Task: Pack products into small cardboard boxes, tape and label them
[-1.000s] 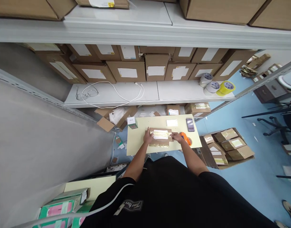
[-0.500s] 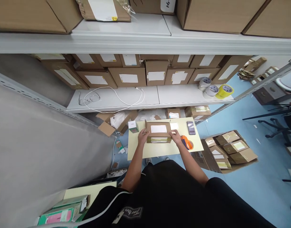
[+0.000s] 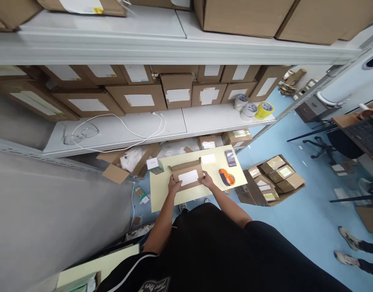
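Pale yellow, our table [image 3: 158, 188] has a brown box [image 3: 186, 175] over its middle. Our left hand [image 3: 174, 185] and right hand [image 3: 207, 179] hold the box's two ends with bent fingers. Lining it up seems our step; next likely needs an even grip.

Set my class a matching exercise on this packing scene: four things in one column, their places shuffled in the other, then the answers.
Things
1. Cardboard box
2. Orange tape dispenser
3. Green-and-white box
4. Yellow tape roll

Places
A. On the shelf, beside white rolls
B. At the table's far left corner
C. Between left hand and right hand
D. On the table, right of the right hand

Pairs: 1-C, 2-D, 3-B, 4-A
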The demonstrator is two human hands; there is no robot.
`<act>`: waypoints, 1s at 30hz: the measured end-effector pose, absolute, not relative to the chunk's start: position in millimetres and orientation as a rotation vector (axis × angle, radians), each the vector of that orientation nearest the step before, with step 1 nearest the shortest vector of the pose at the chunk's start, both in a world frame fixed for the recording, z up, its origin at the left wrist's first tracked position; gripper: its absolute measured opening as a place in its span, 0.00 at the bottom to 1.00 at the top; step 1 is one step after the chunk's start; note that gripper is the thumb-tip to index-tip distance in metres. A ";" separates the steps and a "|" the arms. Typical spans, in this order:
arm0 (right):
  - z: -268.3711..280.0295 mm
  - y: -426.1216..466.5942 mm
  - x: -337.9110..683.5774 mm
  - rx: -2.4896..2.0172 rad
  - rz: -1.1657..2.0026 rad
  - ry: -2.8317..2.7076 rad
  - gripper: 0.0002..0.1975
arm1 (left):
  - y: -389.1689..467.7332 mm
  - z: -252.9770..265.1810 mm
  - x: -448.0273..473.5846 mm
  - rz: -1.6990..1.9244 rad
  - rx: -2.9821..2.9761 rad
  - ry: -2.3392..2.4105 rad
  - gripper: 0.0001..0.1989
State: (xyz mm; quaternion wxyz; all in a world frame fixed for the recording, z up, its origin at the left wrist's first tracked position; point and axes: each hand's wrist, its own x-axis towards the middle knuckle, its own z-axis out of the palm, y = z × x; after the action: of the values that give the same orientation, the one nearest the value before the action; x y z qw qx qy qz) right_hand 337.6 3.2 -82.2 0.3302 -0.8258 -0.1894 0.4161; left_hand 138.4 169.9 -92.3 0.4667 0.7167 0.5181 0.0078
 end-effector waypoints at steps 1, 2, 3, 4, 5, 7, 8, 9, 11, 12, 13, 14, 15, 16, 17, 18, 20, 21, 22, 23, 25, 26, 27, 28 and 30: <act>-81.6 -0.8 338.6 -2.110 1.045 -0.486 0.34 | 171.3 -91.2 139.0 0.102 1.711 1.279 0.46; -81.0 -5.8 339.9 -2.059 0.991 -0.485 0.33 | 171.7 -89.9 139.8 0.187 1.669 1.270 0.46; -80.6 -11.7 341.4 -2.015 0.937 -0.488 0.32 | 170.8 -88.8 140.8 0.255 1.630 1.259 0.47; -80.2 -18.2 343.0 -1.984 0.896 -0.488 0.32 | 168.7 -87.8 142.0 0.295 1.628 1.220 0.46; -80.0 -24.7 344.5 -1.970 0.880 -0.485 0.33 | 165.4 -87.1 143.3 0.303 1.634 1.188 0.46; -79.9 -36.6 346.9 -1.983 0.931 -0.457 0.36 | 156.0 -86.6 145.7 0.223 1.633 1.175 0.45; -80.1 -41.3 347.5 -1.993 0.986 -0.430 0.39 | 150.5 -86.5 146.6 0.157 1.623 1.187 0.45; -80.3 -44.9 347.8 -1.994 1.038 -0.396 0.42 | 145.1 -86.1 147.0 0.096 1.610 1.202 0.46; -80.3 -49.0 347.0 -1.975 1.092 -0.325 0.48 | 136.0 -83.2 146.3 0.027 1.609 1.216 0.50; -79.5 -49.8 346.2 -1.962 1.091 -0.298 0.50 | 133.1 -80.0 145.3 0.037 1.630 1.215 0.53; -77.8 -49.9 345.3 -1.953 1.072 -0.283 0.52 | 131.6 -75.4 144.2 0.079 1.669 1.210 0.54; -75.1 -49.6 344.5 -1.953 1.036 -0.280 0.52 | 131.6 -69.4 143.3 0.146 1.724 1.202 0.54; -71.1 -49.1 344.0 -1.966 0.983 -0.290 0.51 | 133.0 -62.2 143.3 0.223 1.791 1.190 0.52; -65.9 -48.4 343.9 -1.990 0.913 -0.312 0.50 | 135.6 -54.5 144.4 0.298 1.864 1.172 0.48; -59.7 -47.6 344.3 -2.024 0.824 -0.351 0.47 | 139.2 -46.7 147.2 0.358 1.935 1.145 0.42; -52.7 -46.5 345.2 -2.062 0.724 -0.409 0.43 | 143.5 -39.4 151.6 0.391 2.000 1.110 0.37; -38.1 -43.2 348.3 -2.126 0.539 -0.596 0.34 | 153.3 -28.8 164.6 0.367 2.110 1.016 0.29; -31.5 -40.9 350.4 -2.146 0.482 -0.716 0.30 | 158.4 -26.0 172.0 0.320 2.154 0.966 0.27; -26.0 -38.2 352.7 -2.157 0.455 -0.842 0.27 | 163.2 -25.1 179.2 0.260 2.188 0.927 0.26; -21.9 -35.1 355.1 -2.164 0.456 -0.957 0.25 | 167.8 -25.9 185.2 0.198 2.212 0.904 0.25; -18.9 -29.5 359.6 -2.193 0.498 -1.095 0.23 | 175.7 -31.8 191.9 0.110 2.229 0.895 0.22; -19.8 -27.5 361.8 -2.223 0.521 -1.104 0.24 | 178.8 -36.2 192.1 0.091 2.228 0.902 0.19; -22.2 -26.4 363.8 -2.258 0.545 -1.079 0.25 | 181.3 -41.3 190.3 0.082 2.222 0.910 0.18; -25.6 -26.4 365.6 -2.292 0.574 -1.034 0.26 | 183.1 -46.6 186.7 0.075 2.215 0.914 0.18; -34.2 -29.5 368.9 -2.327 0.650 -0.931 0.28 | 184.0 -57.5 176.7 0.038 2.195 0.897 0.17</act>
State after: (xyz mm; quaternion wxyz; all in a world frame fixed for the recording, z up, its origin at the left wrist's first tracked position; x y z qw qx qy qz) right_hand 368.9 -29.5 -34.2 0.2725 -0.8647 -0.3460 0.2415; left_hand 176.7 184.0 -57.5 0.3754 0.8579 0.3504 0.0149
